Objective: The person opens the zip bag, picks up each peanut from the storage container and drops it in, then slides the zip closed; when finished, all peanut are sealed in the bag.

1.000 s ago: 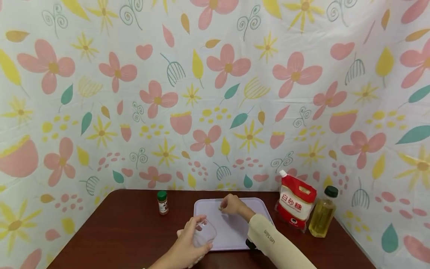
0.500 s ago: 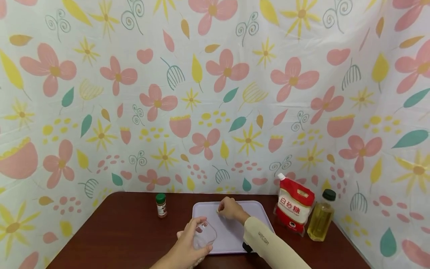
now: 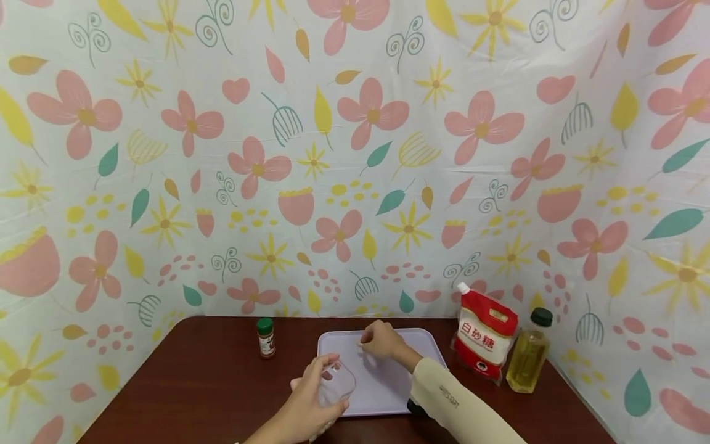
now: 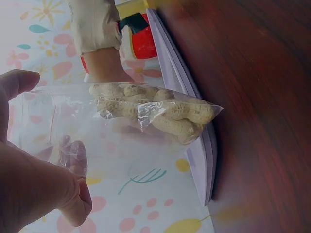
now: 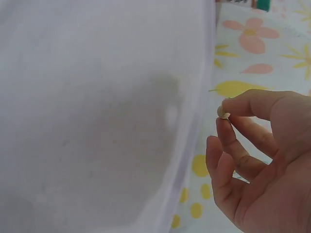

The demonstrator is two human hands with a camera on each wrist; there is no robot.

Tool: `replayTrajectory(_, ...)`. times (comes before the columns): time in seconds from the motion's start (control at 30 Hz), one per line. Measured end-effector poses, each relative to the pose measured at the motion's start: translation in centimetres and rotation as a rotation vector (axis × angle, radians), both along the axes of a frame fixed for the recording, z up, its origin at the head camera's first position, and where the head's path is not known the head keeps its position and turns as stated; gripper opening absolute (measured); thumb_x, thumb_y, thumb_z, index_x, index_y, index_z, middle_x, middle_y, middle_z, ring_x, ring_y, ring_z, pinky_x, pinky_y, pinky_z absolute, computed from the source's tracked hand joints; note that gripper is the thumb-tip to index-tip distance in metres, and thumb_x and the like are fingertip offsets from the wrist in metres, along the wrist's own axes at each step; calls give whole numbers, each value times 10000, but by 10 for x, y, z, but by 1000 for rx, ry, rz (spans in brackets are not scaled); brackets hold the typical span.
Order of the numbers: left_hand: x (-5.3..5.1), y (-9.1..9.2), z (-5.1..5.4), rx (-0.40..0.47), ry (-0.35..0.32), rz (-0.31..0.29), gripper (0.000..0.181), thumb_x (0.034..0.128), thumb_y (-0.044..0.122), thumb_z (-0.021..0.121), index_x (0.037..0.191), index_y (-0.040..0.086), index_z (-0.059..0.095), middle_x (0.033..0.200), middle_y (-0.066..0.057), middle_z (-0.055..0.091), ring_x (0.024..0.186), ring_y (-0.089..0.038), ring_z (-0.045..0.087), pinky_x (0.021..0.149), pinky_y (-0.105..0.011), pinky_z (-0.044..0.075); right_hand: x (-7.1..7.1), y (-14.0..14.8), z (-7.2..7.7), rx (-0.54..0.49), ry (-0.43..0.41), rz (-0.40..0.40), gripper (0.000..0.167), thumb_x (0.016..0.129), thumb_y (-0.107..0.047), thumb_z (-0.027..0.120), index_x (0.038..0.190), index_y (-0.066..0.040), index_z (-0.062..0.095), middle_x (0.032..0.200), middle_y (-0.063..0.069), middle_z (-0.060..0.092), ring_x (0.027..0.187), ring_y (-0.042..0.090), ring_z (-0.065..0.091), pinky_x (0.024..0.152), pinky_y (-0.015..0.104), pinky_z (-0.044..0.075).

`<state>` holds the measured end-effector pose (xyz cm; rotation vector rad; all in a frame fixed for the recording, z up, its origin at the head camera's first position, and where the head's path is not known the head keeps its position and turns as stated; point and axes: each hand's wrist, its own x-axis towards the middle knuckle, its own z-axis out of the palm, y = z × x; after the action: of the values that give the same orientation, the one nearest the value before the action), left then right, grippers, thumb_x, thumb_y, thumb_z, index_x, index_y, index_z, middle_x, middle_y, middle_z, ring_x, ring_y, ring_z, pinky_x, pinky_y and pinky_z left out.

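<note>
My left hand (image 3: 302,401) holds a clear plastic bag (image 3: 339,385) open, its thumb and fingers spread around the mouth. Several peanuts (image 4: 170,116) in their shells lie at the far end of the bag in the left wrist view. Over the back part of the pale lilac tray (image 3: 377,394), my right hand (image 3: 384,341) pinches a single peanut (image 5: 223,112) between thumb and fingertip. Most of that peanut is covered by the fingers. The bag is above the tray's front left part, and the two hands are apart.
A small green-capped spice jar (image 3: 266,339) stands on the dark brown table (image 3: 211,388) left of the tray. To the right are a red and white bag of sugar (image 3: 484,333) and an oil bottle (image 3: 529,351). A flowered curtain (image 3: 333,154) hangs behind.
Both hands stay nearly where they were, the left still holding the bag and the right still pinching the peanut over the tray. The head view has shifted slightly.
</note>
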<state>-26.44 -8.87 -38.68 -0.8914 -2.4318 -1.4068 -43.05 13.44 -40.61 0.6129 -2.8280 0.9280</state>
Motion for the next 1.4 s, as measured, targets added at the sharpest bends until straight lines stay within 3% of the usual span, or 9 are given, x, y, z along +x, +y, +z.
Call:
replayTrajectory(0.2,0,-1,-3,-15,-1,23,633,885,280,742,1399,119,409,1323,-83,495,1095,-118,462,874,-430,264,18,6,14,-102,40,59,68,819,-140,789,788,-111,737,749,-38,689,630,73,596,564,280,491)
replayTrajectory(0.43,3,-1,-6,-16,13,65,662,863,294,764,1387,73,424,1248,-36,520,1112,-237,504,824,-518,195,50,10,33,-212,30,84,30,805,-91,763,826,-99,743,793,-8,697,630,92,620,554,292,495)
replayTrajectory(0.7,2,2,-7,-15,2,75,666,866,312,755,1393,87,416,1305,-75,506,1114,-248,501,829,-514,191,98,9,62,-252,39,131,38,818,-109,739,847,-130,753,806,-49,686,586,112,614,511,291,496)
replayTrajectory(0.87,4,6,-5,13,-33,65,670,875,316,749,1406,107,398,1287,-22,485,1105,-248,473,821,-501,185,120,7,73,-279,36,172,51,816,-106,749,840,-150,758,820,-59,704,551,106,594,476,278,475)
replayTrajectory(0.97,4,9,-6,10,-43,57,680,885,327,740,1418,101,383,1318,-53,476,1111,-254,467,812,-487,195,131,4,78,-287,46,207,84,810,-75,758,832,-156,760,836,-59,710,587,121,606,488,271,482)
replayTrajectory(1.23,0,16,-5,-1,6,56,695,896,311,729,1430,58,364,1398,-102,486,1111,-220,484,828,-496,202,143,1,84,-303,60,312,51,843,-143,775,892,-143,763,901,-31,724,747,130,638,589,269,514)
replayTrajectory(1.4,2,17,-2,12,-34,2,677,911,282,713,1437,59,350,1409,-120,470,1134,-249,491,873,-521,275,141,9,80,-340,27,360,153,885,-212,751,998,-108,752,1003,23,724,827,143,645,640,283,521)
